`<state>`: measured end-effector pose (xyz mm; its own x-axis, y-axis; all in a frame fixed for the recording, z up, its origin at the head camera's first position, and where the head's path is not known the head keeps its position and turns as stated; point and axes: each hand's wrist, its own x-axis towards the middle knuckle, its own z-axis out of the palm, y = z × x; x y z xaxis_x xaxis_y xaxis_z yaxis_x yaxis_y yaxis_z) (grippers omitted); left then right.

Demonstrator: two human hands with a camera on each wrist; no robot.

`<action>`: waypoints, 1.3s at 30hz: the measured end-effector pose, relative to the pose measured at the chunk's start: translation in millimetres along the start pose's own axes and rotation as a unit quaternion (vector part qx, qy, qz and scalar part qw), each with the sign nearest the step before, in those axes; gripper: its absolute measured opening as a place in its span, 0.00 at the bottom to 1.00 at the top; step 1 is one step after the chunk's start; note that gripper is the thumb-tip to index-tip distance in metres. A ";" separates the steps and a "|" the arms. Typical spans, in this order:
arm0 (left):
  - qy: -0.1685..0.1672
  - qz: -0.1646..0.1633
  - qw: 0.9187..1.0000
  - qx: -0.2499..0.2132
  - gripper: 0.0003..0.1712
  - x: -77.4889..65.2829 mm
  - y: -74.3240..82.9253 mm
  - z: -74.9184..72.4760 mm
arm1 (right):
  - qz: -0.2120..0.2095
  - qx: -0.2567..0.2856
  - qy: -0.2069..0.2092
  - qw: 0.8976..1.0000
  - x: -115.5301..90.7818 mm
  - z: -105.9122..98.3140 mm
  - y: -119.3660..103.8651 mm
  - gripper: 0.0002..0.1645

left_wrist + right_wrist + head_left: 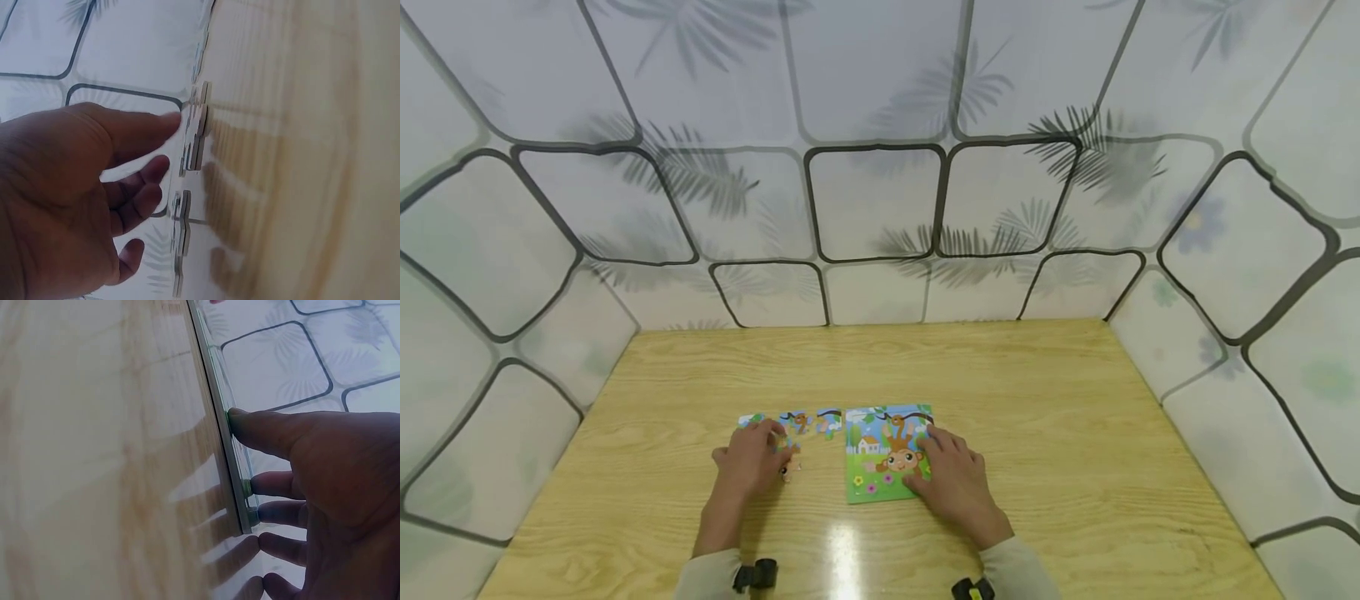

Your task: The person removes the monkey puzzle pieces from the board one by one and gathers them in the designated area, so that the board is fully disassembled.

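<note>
Two hands showed low in the head view. The left hand [751, 457], loosely bent and holding nothing, was over pieces [796, 420] left of centre; the right hand [958, 482], spread, lay on the board [867, 477] at lower centre, on the tabletop [1060, 400]. In the left wrist view, the thumb neared mid-frame pieces; contact was unclear. In the right wrist view, thumb and fingertips touched the board, right of centre.
</note>
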<state>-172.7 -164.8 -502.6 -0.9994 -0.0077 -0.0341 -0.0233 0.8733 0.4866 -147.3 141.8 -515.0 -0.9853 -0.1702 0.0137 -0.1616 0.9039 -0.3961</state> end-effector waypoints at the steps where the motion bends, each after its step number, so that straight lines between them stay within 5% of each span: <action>1: 0.004 0.007 1.000 -0.007 0.17 0.6 1.6 0.7 | 0.000 -0.001 0.000 1.000 0.0 -0.1 0.0 0.35; 10: 0.009 0.096 0.994 -0.042 0.11 4.8 34.5 19.1 | 0.017 0.013 -0.007 1.000 -1.4 -2.9 1.0 0.38; 22: -0.007 0.160 0.986 -0.042 0.09 5.7 86.6 43.5 | 0.048 0.052 -0.006 0.997 -0.8 -5.6 11.0 0.47; 34: -0.098 0.180 0.979 0.007 0.19 8.3 121.5 65.4 | 0.033 0.025 -0.002 0.999 -8.5 -8.8 18.5 0.41; 39: -0.103 0.170 0.980 0.020 0.21 11.0 125.2 73.3 | 0.025 0.017 0.004 1.000 -9.6 -7.7 17.5 0.40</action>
<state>-184.8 -19.8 -506.1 -0.9225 0.3823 -0.0541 0.3154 0.8271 0.4652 -141.1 162.2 -515.0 -0.9925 -0.1222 0.0008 -0.1108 0.8976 -0.4268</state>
